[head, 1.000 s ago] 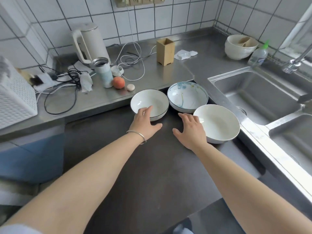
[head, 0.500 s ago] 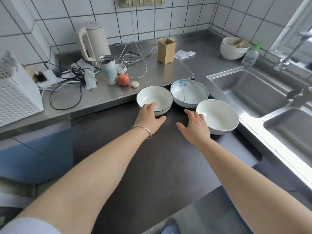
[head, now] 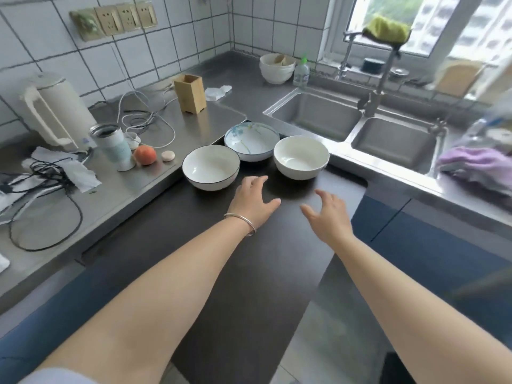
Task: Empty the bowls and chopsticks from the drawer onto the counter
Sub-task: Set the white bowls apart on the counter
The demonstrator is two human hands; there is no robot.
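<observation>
Stretching across the far and left of the scene, a steel counter (head: 116, 189) wraps round a dark brown surface (head: 221, 273) that runs from the near middle toward the far corner; whether this dark surface is a drawer front or a board cannot be told. To the right sits a double sink (head: 357, 126). On the counter's left stand a white kettle (head: 55, 112), a tumbler (head: 116, 148) and black cables (head: 41, 184); farther back is a wooden holder (head: 191, 92), and in the far corner a stack of white bowls (head: 277, 67) beside a clear bottle (head: 301, 72).

Three bowls sit at the far end of the dark surface, all upright and empty. The plain bowl (head: 300, 157) on the right is deep, thick-walled and all white. The patterned bowl (head: 251, 141), farthest back, is shallower, white with blue-green painting inside and a dark rim. The rimmed bowl (head: 210, 167) on the left is white with a thin dark line round its lip. The three stand close together, nearly touching.

Both bare arms reach forward over the dark surface. The left hand (head: 253, 202), a thin bangle (head: 241, 220) at its wrist, is spread wide and holds nothing, its fingertips just near of the rimmed bowl without touching it. The right hand (head: 327, 214) is likewise open with fingers loosely fanned, empty, near of the plain bowl and clear of it.

A peach (head: 145, 155) and a small pale round thing (head: 168, 156) lie on the counter just left of the rimmed bowl.
</observation>
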